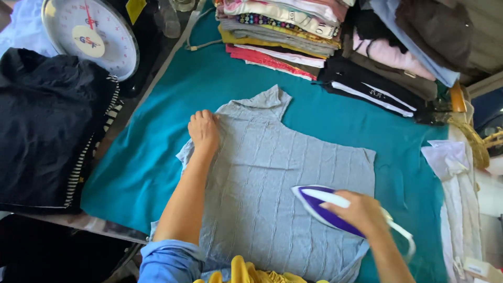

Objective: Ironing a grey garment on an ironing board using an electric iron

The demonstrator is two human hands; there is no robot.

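Right hand (361, 212) gripping iron (327, 209) mid-shirt (283, 183); left hand (203, 130) flat, holding nothing, pinning shoulder; creases remaining, ironing judged partway.

Teal-covered table (157, 157), stacks of folded clothes (293, 31) beyond the hands, dial scale (91, 36) far left, black garment pile (42, 126) left, bright daylight.

Of the two hands, the left hand (203, 129) lies flat, arm outstretched; the right hand (357, 211) is curled in a grip.
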